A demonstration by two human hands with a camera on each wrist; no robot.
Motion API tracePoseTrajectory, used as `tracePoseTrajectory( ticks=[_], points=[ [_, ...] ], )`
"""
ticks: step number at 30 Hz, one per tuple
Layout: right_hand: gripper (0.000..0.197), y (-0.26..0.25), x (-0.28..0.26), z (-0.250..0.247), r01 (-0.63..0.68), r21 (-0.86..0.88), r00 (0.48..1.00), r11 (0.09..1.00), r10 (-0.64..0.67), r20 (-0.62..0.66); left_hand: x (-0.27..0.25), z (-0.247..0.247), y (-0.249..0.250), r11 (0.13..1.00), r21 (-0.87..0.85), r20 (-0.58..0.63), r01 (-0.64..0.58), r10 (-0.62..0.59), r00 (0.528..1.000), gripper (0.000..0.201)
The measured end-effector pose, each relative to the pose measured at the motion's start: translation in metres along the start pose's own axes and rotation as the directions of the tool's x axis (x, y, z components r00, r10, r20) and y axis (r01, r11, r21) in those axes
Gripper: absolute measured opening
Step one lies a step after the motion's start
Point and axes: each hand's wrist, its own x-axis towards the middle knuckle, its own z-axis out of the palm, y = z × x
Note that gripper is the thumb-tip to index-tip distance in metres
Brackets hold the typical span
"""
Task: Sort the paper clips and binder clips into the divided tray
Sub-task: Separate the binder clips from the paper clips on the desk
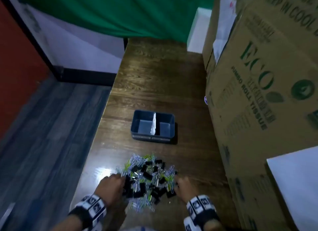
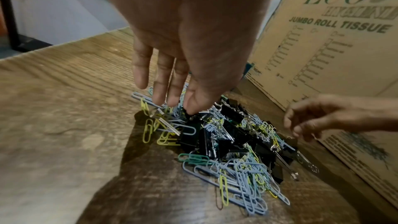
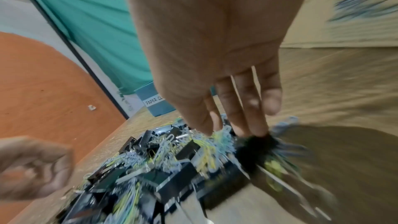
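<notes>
Dark wood-grain tabletop [image 1: 154, 79] carries a mixed heap of coloured paper clips [image 2: 241, 168] and black binder clips [image 1: 146, 175] at its near end, with the blue divided tray [image 1: 153, 126] farther back, well apart from the heap, both compartments bare. Left hand [image 1: 111, 184] and right hand [image 1: 183, 187] flank the heap, fingers extended and fingertips touching clips; whether either holds one cannot be told. Cardboard cartons [image 1: 268, 93] line the right edge, a green curtain [image 1: 111, 12] hangs behind, and grey plank flooring [image 1: 43, 127] lies to the left.

Black binder clips [image 1: 146, 175], blue tray [image 1: 137, 118]
</notes>
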Motion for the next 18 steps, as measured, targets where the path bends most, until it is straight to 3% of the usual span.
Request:
tracePoseTrajectory(
  ticks=[2,5,9,15,18],
  points=[
    [0.039,-0.007,0.011,-0.005,0.025,0.005,0.998,1.0,-0.025,-0.051,0.013,-0.001,0.004,0.998,-0.017,-0.043,-0.059,0.058,0.997,0.015],
    [0.039,-0.022,0.028,-0.019,0.052,0.005,0.998,0.999,-0.052,-0.042,0.031,-0.005,0.019,0.99,-0.023,-0.094,-0.141,0.138,0.986,0.014],
    [0.042,-0.043,0.045,-0.025,0.115,-0.012,0.989,0.993,-0.116,-0.093,0.051,-0.01,0.041,0.983,-0.019,-0.156,-0.183,0.178,0.971,0.026],
    [0.065,-0.064,0.063,-0.021,0.131,-0.044,0.988,0.99,-0.134,-0.074,0.084,-0.018,0.061,0.99,-0.037,-0.137,-0.139,0.133,0.982,0.045],
    [0.075,-0.067,0.067,-0.016,0.14,-0.092,0.986,0.986,-0.147,-0.079,0.094,-0.018,0.064,0.99,-0.009,-0.054,-0.144,0.143,0.988,0.053]
  ],
)
